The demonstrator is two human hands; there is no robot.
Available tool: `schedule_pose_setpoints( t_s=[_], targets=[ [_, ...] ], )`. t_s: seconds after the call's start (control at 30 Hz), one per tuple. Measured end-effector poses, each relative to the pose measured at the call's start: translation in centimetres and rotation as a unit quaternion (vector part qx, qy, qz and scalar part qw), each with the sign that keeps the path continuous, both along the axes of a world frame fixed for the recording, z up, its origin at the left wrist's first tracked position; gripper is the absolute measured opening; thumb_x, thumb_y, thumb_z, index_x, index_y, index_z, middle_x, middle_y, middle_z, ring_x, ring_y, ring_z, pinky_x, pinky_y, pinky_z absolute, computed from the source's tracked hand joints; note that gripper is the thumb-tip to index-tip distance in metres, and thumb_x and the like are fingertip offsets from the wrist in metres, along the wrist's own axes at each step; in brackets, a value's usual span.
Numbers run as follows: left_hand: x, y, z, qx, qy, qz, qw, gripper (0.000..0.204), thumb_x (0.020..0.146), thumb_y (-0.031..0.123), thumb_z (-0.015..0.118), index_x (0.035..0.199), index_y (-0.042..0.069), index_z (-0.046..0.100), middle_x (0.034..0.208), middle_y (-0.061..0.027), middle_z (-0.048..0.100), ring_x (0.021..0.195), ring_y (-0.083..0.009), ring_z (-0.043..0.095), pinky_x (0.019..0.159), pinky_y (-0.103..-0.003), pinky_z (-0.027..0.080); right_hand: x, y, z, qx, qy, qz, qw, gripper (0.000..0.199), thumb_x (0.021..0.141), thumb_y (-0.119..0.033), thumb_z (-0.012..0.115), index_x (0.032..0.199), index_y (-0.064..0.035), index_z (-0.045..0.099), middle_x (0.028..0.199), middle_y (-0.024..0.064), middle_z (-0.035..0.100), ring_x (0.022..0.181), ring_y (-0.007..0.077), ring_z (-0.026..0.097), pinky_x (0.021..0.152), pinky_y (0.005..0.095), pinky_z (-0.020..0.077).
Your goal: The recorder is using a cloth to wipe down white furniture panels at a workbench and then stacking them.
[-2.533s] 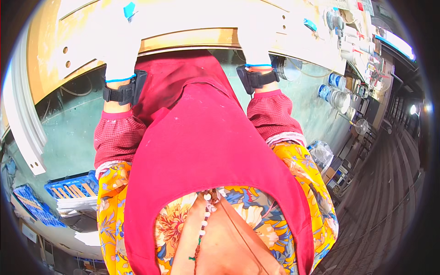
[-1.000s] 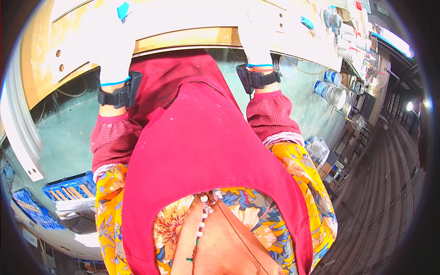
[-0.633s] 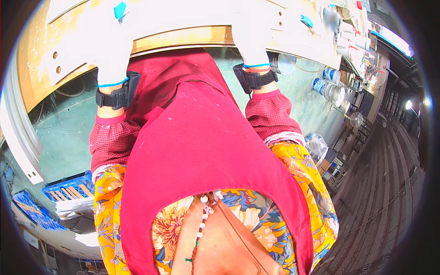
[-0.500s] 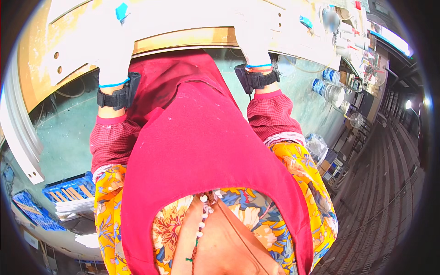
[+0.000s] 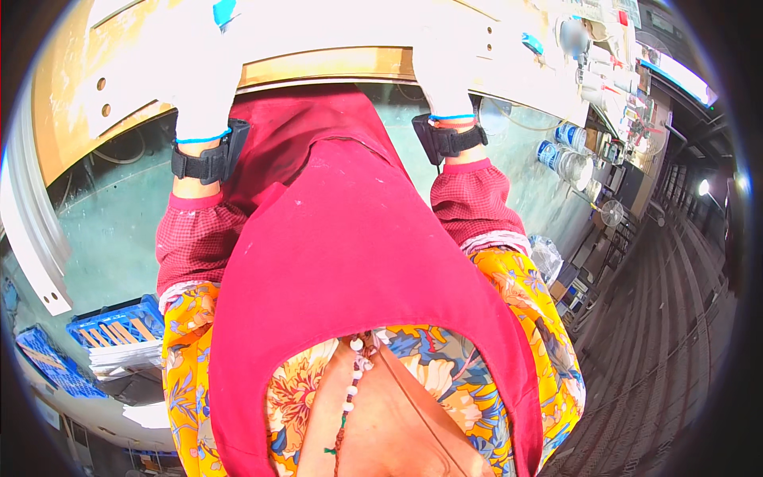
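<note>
Both forearms reach over the edge of a wooden worktable (image 5: 342, 65). My left hand (image 5: 205, 75), pale and washed out by glare, is over the left part of the table. My right hand (image 5: 442, 67) lies farther right, also bleached by the light. The fingers of neither hand can be made out, nor whether they hold anything. A white board (image 5: 131, 103) with round holes lies on the table beside my left hand. A small blue piece (image 5: 224, 11) shows just beyond that hand. Black straps with a dark box circle both wrists.
A long white profile (image 5: 36, 230) stands at the left. Blue crates (image 5: 119, 322) with wooden strips are on the floor behind it. Large clear bottles (image 5: 560, 159) stand right of the table. A small blue object (image 5: 532, 44) and several jars sit on the table's right side.
Both hands have shifted slightly right in the picture, with the small blue piece beyond my left hand. The surroundings have shifted slightly too.
</note>
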State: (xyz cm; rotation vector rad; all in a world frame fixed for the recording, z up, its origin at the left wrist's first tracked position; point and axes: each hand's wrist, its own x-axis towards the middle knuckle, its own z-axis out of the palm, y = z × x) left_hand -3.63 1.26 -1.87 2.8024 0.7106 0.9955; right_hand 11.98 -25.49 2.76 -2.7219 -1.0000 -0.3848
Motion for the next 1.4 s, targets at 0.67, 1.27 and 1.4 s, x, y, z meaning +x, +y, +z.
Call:
schedule_pose_setpoints(
  t_s=[0.67,1.27,1.4],
  targets=[
    [-0.5,0.1,0.6,-0.018,-0.009,-0.006,1.0,0.041,0.08,0.038,0.069,0.108,0.008,0.063,0.098,-0.0119,0.063,0.091,-0.0295,0.058,0.08,-0.041,0.045,-1.4,2.2,0.8,-0.01,0.004,0.062,0.998,0.024,0.09,-0.026,0.057,0.105,-0.0133,0.069,0.093,0.0138,0.068,0.085,0.0324,0.063,0.078,0.041,0.0493],
    [0.0,-0.1,0.6,0.013,0.003,0.0,1.0,0.041,0.081,0.039,0.067,0.106,0.007,0.062,0.095,-0.0147,0.061,0.089,-0.0321,0.057,0.078,-0.043,0.045,-2.3,2.9,0.5,-0.079,-0.054,0.205,0.974,0.027,0.084,-0.019,0.056,0.106,-0.0069,0.065,0.103,0.0152,0.065,0.098,0.0336,0.06,0.089,0.0457,0.0455],
    [-0.5,1.5,-0.2,-0.004,0.032,-0.003,0.999,0.044,0.082,0.043,0.066,0.105,0.006,0.061,0.096,-0.0159,0.06,0.09,-0.0322,0.057,0.078,-0.043,0.045,-2.6,1.0,3.7,-0.043,0.059,0.202,0.977,0.022,0.087,-0.025,0.062,0.099,-0.0082,0.071,0.096,0.0086,0.069,0.092,0.0242,0.063,0.084,0.0358,0.0481]
  ],
)
